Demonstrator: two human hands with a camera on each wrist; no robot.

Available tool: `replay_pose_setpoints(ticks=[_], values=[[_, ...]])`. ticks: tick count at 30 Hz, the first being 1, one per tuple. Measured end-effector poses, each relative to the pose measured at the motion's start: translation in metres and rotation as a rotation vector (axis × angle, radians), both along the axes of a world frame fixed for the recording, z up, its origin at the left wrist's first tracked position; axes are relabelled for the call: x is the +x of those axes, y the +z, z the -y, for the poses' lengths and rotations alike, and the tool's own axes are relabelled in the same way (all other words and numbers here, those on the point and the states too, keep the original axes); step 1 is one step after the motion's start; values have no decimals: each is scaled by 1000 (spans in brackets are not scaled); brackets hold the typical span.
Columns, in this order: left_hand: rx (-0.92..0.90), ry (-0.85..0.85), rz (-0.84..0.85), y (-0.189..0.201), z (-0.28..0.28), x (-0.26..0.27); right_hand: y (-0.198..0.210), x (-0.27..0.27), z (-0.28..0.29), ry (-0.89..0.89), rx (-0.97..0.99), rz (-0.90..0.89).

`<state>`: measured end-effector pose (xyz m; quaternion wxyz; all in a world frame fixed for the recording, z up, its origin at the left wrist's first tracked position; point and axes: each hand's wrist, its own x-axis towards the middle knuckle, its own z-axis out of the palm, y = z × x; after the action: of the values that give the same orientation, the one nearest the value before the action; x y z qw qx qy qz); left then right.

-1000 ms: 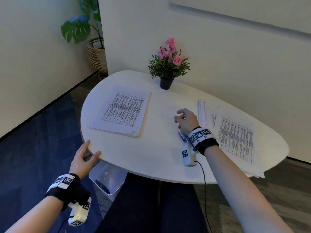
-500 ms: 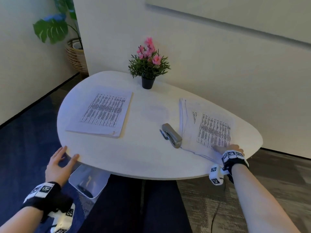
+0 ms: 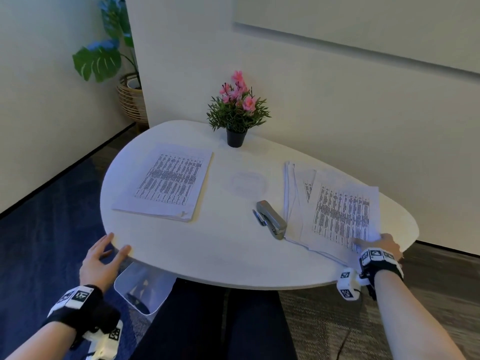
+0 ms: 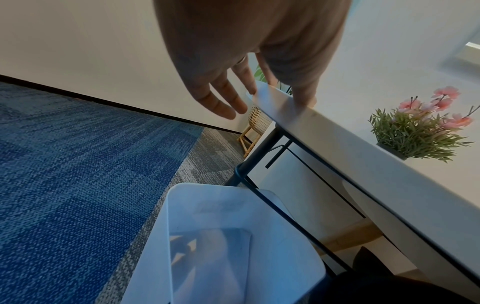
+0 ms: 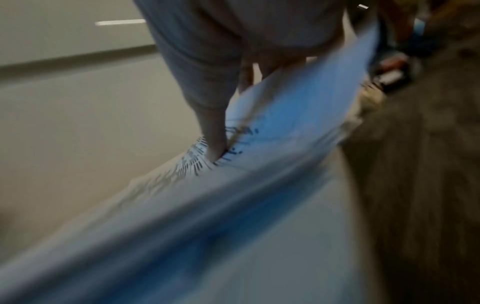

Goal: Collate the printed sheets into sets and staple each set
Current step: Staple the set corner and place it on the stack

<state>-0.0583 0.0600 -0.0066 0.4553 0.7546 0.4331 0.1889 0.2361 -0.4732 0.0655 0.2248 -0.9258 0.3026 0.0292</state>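
Two lots of printed sheets lie on the white table (image 3: 228,255): a squared stack (image 3: 166,183) at the left and a fanned pile (image 3: 337,211) at the right. Between them sit a grey stapler (image 3: 271,219) and a pen (image 3: 259,217). My right hand (image 3: 374,240) pinches the near right corner of the pile's top sheet (image 5: 285,123), thumb (image 5: 215,133) on the print; that view is blurred. My left hand (image 3: 114,246) is open at the table's near left edge (image 4: 337,133), thumb (image 4: 306,100) touching the rim, fingers spread in the air.
A potted pink-flower plant (image 3: 237,113) stands at the table's back against the wall. A clear plastic bin (image 3: 140,287) sits on the floor under the near left edge, beside black table legs (image 4: 254,160). A large leafy plant in a wicker basket (image 3: 130,97) fills the far corner.
My right hand left the stapler and moved right to the near corner of the fanned pile, where it now holds the top sheet. The left hand stayed at the table edge.
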Motion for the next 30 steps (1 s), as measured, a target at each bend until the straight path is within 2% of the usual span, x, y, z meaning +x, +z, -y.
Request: replay_pose_setpoints(ticks=[2,4,8,12,15,20,23,25,28,30], values=[[-4,-4,0,0,0,0,-2,-1,0,87,-52,116],[-6,-7,-2,-1,0,-1,1,-5,-1,157,-21,242],[16,-4,0,-1,0,0,-2,-12,-1,184,-4,458],[37,6,14,-2,0,1,11,-28,-13,224,100,614],[82,5,-16,1,1,1,21,-34,-18,194,206,697],[266,9,-94,28,16,16,43,-36,-32,103,550,894],[240,-162,22,63,40,42,60,-48,-54,215,748,910],[138,-300,127,91,58,64,70,-62,-75,340,880,861],[-28,-410,262,138,90,88,76,-86,-114,507,1064,685],[-123,-449,402,163,105,99,73,-99,-138,610,1079,556]])
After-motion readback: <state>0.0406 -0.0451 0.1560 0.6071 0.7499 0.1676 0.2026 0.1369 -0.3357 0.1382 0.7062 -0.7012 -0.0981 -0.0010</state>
